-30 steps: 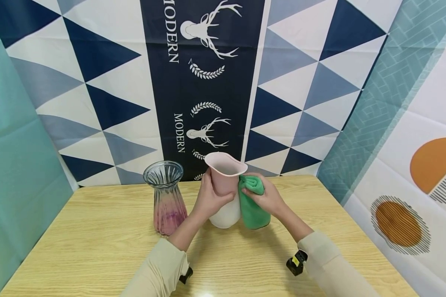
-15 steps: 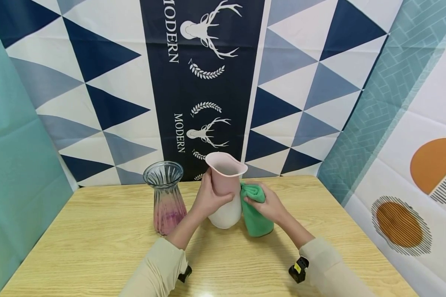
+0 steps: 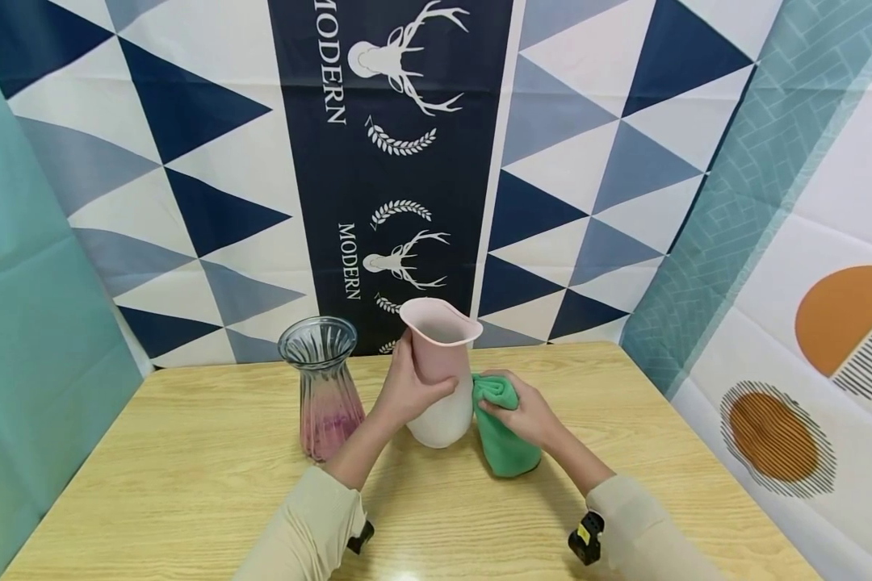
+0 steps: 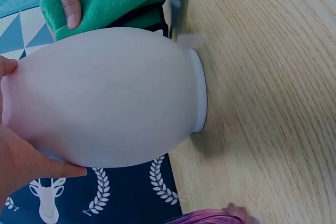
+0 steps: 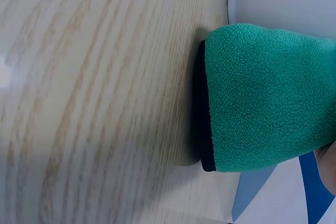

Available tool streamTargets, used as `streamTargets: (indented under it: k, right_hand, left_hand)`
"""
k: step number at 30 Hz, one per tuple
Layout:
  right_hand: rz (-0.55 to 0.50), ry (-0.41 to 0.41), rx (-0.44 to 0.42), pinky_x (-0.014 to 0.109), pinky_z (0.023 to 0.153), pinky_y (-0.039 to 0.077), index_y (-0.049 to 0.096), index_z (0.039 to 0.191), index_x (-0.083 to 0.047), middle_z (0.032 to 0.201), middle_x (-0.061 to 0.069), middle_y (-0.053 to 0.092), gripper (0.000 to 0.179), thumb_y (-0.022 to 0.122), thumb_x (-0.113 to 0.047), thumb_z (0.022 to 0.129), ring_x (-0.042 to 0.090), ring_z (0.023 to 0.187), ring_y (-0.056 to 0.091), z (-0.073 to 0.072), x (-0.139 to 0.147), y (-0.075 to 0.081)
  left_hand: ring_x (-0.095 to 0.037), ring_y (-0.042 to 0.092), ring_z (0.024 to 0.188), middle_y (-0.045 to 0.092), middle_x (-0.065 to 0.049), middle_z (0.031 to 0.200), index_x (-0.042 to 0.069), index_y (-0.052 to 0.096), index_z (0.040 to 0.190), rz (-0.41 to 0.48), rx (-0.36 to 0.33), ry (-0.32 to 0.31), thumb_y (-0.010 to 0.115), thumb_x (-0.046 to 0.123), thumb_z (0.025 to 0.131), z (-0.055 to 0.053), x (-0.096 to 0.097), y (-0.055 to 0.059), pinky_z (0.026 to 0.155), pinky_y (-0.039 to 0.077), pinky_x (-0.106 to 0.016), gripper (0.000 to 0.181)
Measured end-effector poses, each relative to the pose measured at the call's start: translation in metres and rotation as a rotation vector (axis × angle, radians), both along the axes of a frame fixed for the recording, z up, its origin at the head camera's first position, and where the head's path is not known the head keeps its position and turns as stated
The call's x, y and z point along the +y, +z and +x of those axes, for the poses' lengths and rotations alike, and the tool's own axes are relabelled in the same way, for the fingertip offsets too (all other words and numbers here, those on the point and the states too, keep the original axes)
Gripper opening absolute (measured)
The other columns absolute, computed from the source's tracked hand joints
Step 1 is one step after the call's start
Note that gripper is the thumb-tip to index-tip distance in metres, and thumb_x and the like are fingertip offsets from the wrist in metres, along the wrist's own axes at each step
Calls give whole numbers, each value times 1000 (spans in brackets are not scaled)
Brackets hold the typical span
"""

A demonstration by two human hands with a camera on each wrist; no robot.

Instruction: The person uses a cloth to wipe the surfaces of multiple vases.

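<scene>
A pink-to-white vase [image 3: 436,420] with a wavy rim stands on the wooden table in the head view. My left hand [image 3: 409,387] grips its upper part from the left, the thumb across the front. On the vase's right side, my right hand [image 3: 526,410] holds a folded green cloth [image 3: 507,448] against or very near the wall of the vase; contact is hard to tell. Dark edging shows along the cloth [image 5: 268,98] in the right wrist view. The left wrist view shows the white body of the vase [image 4: 115,98] from the side, its base near the tabletop.
To the left of the vase stands a ribbed glass vase [image 3: 327,395], grey-blue above and pink below. The wooden table [image 3: 189,500] ends at a patterned backdrop [image 3: 400,177] behind. Teal and white sheets flank both sides.
My right hand has slid down the vase's right side with the green cloth, whose lower end has swung slightly rightward. The left hand and vase have stayed nearly still.
</scene>
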State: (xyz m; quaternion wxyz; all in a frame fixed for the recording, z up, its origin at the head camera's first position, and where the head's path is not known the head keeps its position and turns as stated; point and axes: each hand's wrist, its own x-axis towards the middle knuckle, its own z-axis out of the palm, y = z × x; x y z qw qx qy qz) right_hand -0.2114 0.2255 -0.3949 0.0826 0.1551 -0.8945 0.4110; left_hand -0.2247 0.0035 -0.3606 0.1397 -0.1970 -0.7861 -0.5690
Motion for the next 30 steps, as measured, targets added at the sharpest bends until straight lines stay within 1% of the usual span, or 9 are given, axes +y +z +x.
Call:
streamTargets:
  k: [3, 6, 11, 16, 21, 23, 26, 30]
  right_hand:
    - [4, 4, -2, 48, 92, 48, 54, 124, -18, 117, 8, 63, 44, 71, -23, 83, 28, 110, 58, 0, 0, -2]
    - [3, 7, 9, 47, 92, 48, 54, 124, -18, 117, 8, 63, 44, 71, -22, 83, 27, 110, 59, 0, 0, -1]
    - [-24, -6, 19, 49, 93, 47, 53, 127, -16, 123, 10, 60, 47, 71, -23, 84, 30, 114, 56, -1, 0, 9]
    - [-51, -19, 55, 51, 94, 46, 52, 129, -14, 125, 12, 59, 48, 69, -24, 85, 32, 116, 55, -5, -2, 26]
    - [-106, -3, 96, 52, 97, 44, 50, 129, -14, 127, 13, 57, 49, 69, -22, 85, 31, 117, 54, -8, -7, 46]
    - [-129, 2, 109, 51, 98, 43, 50, 129, -15, 128, 11, 56, 49, 70, -21, 85, 30, 118, 53, -9, -9, 53]
    - [-155, 21, 135, 50, 100, 43, 52, 128, -15, 128, 11, 56, 48, 71, -19, 84, 30, 119, 52, -10, -14, 60]
    - [-151, 35, 163, 49, 99, 44, 53, 127, -13, 128, 12, 58, 49, 72, -16, 82, 30, 118, 53, -10, -19, 63]
  left_hand:
    - [-27, 37, 121, 35, -15, 136, 7, 20, 146, -22, -3, 47, 83, 24, 66, 3, 1, -1, 101, 40, -47, 104]
    - [-28, 37, 122, 32, -15, 137, 8, 21, 146, -42, 3, 93, 84, 30, 65, 6, 2, -2, 101, 40, -47, 106]
    - [-29, 39, 121, 33, -16, 136, 8, 24, 145, -53, 15, 140, 85, 33, 64, 7, 4, -2, 100, 41, -48, 104]
    - [-29, 40, 118, 38, -18, 133, 5, 24, 145, -55, 31, 150, 85, 29, 64, 7, 5, -1, 99, 42, -47, 105]
    - [-30, 41, 116, 40, -19, 130, 2, 24, 144, -62, 63, 147, 84, 28, 64, 6, 5, 0, 97, 42, -48, 103]
    - [-30, 42, 115, 41, -19, 130, 2, 23, 144, -62, 65, 140, 83, 28, 65, 6, 4, 0, 97, 43, -48, 102]
    - [-29, 42, 116, 40, -18, 132, 2, 22, 145, -55, 54, 127, 82, 27, 66, 6, 3, 0, 97, 43, -48, 103]
    - [-29, 42, 118, 39, -16, 136, 3, 22, 145, -53, 46, 112, 81, 28, 66, 6, 1, -1, 98, 43, -48, 102]
